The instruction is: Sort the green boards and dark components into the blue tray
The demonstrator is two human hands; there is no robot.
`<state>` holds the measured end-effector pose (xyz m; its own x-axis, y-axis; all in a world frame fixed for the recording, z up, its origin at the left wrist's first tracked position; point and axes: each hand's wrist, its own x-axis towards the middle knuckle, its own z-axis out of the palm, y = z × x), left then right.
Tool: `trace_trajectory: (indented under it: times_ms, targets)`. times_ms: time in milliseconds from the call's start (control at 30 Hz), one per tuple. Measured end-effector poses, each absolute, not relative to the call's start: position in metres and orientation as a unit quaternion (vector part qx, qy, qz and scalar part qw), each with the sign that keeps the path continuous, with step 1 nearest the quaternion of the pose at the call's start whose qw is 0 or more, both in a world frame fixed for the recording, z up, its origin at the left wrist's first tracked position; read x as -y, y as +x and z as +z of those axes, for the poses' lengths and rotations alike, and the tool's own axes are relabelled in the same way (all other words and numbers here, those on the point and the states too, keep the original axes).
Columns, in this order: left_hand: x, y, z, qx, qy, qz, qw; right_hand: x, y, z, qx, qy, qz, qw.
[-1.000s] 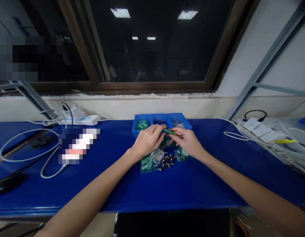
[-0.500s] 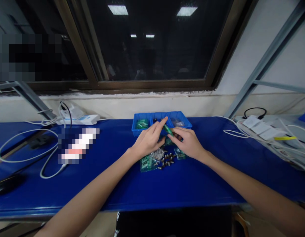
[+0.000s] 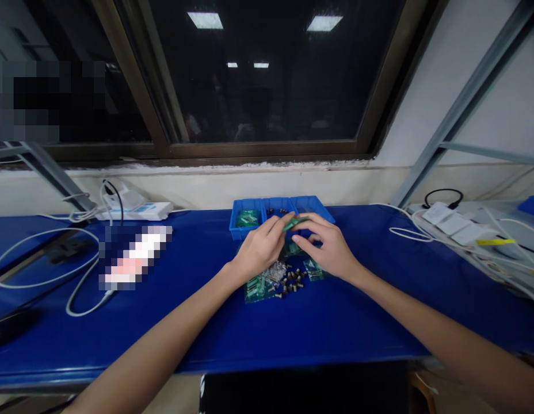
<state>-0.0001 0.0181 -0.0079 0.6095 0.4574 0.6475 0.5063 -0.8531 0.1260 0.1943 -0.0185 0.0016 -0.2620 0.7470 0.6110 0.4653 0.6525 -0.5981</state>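
Pinching small flat green board point(image 3: 295, 223) between fingertips of left hand point(image 3: 262, 250) and right hand point(image 3: 330, 250), above middle compartment of blue plastic parts tray point(image 3: 237, 225). Risk: board slipping, falling among loose dark metal screws point(image 3: 293, 284) on blue table point(image 3: 336, 339); wrist knock could scatter them. White cards point(image 3: 452, 224), upper right, unreadable; no legible writing.

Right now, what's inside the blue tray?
The blue tray holds green packets at left, dark screws in the middle. Right compartment's contents unclear; left hand and right hand cover the front.
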Motion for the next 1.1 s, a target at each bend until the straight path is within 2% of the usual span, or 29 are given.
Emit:
trace_trajectory:
  times_ms: [167,333,500,600,800,1000,1100]
  targets:
    - [-0.021,-0.003,-0.005,0.32,-0.846,-0.424,-0.041,0.016,0.195,0.0,0.728,-0.401,0.243,0.499]
    - [-0.022,-0.001,-0.005,0.292,-0.859,-0.415,-0.065,0.013,0.197,-0.002,0.705,-0.386,0.291,0.518]
    - [-0.029,0.003,-0.005,0.299,-0.797,-0.474,-0.225,0.01,0.201,0.0,0.72,-0.382,0.306,0.492]
    - [-0.037,-0.003,0.001,0.308,-0.768,-0.495,-0.266,0.011,0.2,0.002,0.744,-0.38,0.306,0.456]
    - [-0.064,-0.042,0.017,0.385,-0.709,-0.563,-0.177,0.008,0.203,-0.001,0.777,-0.432,0.233,0.393]
    - [-0.092,-0.072,-0.001,0.487,-0.751,-0.446,0.025,0.002,0.209,-0.01,0.851,-0.451,0.103,0.249]
    - [-0.095,-0.074,-0.007,0.496,-0.767,-0.404,0.049,0.002,0.211,-0.011,0.863,-0.447,0.1,0.215]
